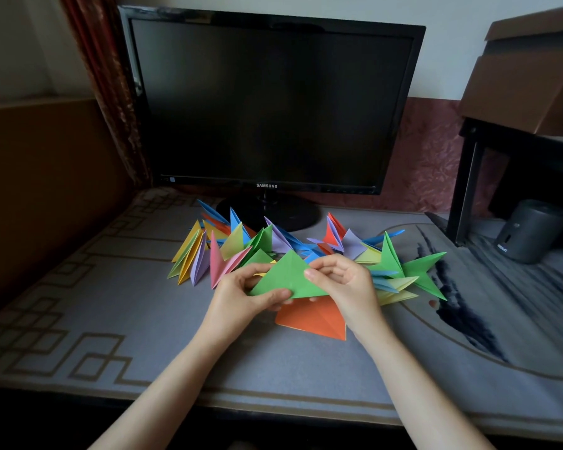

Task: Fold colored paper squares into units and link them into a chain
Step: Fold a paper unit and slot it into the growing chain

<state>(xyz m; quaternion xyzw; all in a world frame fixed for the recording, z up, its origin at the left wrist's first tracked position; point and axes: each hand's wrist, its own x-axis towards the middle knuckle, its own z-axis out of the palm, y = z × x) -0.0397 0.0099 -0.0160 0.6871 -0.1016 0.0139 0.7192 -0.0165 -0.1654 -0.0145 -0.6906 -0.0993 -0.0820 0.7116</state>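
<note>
Head view: your two bare forearms reach in from the bottom edge over the grey patterned mat (143,319) and meet just above its middle. Your left hand (241,297) pinches the green unit (286,277) at its lower left corner, thumb lying along the bottom edge in front and the other fingers curled behind the paper. Your right hand (345,280) pinches the same unit at its right edge, thumb tip pressed on the front face, the remaining fingers bent and tucked behind. The green unit is a flat folded triangle with its point up, held clear of the mat between both hands. Just below it an orange unit (316,319) lies on the mat, its upper edge hidden by the green one and your fingers, so you cannot tell whether the two touch. Behind your hands the chain (264,238) runs left to right across the mat, a row of upright pointed units in yellow, purple, pink, green, blue and red, ending at the right in a green unit. Behind the chain stands a dark monitor (273,102) on a round foot. A curtain (108,76) hangs to the monitor's left; to its right, well apart, a dark cylinder (530,232) sits under a cardboard box (527,79).
</note>
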